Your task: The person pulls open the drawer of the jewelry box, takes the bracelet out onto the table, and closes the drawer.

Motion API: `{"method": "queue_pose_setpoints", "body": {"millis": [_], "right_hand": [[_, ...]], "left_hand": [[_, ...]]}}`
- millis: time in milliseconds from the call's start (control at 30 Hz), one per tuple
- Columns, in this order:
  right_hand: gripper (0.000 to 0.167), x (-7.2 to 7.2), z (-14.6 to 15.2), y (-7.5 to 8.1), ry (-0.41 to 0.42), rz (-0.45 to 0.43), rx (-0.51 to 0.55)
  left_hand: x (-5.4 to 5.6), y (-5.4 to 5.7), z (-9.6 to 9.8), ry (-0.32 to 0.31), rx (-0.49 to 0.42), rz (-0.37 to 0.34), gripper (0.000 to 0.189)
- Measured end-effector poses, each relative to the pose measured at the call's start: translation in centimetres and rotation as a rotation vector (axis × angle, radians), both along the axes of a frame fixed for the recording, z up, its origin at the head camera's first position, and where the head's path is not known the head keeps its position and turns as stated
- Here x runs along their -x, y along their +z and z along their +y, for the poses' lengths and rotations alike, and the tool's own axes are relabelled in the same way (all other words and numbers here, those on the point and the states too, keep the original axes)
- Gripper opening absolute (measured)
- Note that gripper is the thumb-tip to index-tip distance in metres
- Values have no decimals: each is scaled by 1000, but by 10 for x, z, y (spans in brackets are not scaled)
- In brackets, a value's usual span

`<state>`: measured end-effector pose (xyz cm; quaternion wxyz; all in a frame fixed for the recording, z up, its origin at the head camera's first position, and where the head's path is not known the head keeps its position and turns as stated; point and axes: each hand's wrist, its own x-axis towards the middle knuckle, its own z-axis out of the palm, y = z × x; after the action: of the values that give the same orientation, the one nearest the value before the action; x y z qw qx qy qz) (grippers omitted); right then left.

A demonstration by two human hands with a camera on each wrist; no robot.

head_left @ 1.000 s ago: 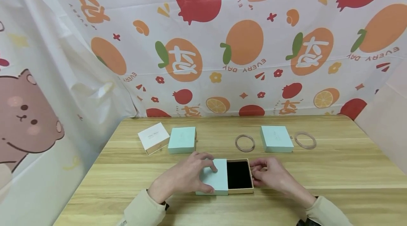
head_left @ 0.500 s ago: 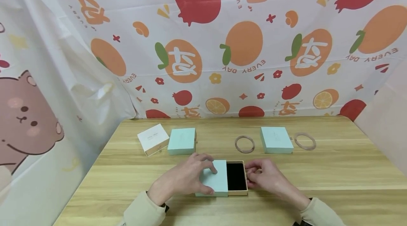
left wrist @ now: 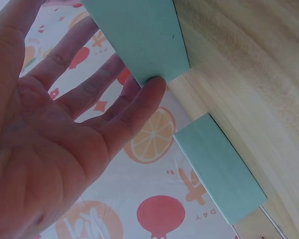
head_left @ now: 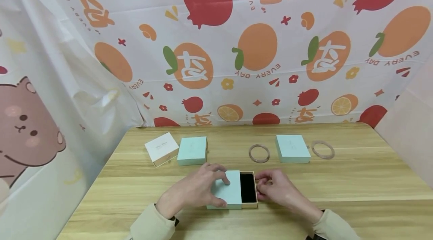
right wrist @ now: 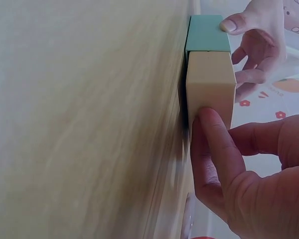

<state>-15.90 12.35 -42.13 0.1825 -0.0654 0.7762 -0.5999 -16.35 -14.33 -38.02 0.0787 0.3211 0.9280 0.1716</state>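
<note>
A mint green drawer box (head_left: 234,185) stands on the table in front of me, its black-lined inner drawer (head_left: 248,188) sticking out to the right. My left hand (head_left: 199,185) holds the sleeve, thumb at the near edge, with a fingertip on the lid and other fingers toward the far side. The right wrist view shows my right hand (right wrist: 259,174) with fingertips against the drawer's pale end face (right wrist: 211,82). Two pinkish bangles lie farther back: one bangle (head_left: 259,153) left of a second mint green box (head_left: 292,148), the other bangle (head_left: 323,150) right of it.
At the back left are a white box (head_left: 161,149) and another mint green box (head_left: 192,151), side by side. The wooden table (head_left: 365,180) ends at a fruit-printed curtain (head_left: 257,93) behind.
The drawer has slid left, farther into its sleeve, and my right hand has moved left with it. My left hand keeps its hold on the sleeve.
</note>
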Motion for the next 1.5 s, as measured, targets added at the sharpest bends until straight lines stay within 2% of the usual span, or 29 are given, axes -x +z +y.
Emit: {"method": "queue_pose_setpoints", "body": {"millis": [833,1500], "right_hand": [[28,1,-17,0,-26,4,-22],[29,2,-25,0,1,-4,13]], "left_hand": [[0,1,-1,4,9,2,42],[0,2,1,-2,3,3,41]]}}
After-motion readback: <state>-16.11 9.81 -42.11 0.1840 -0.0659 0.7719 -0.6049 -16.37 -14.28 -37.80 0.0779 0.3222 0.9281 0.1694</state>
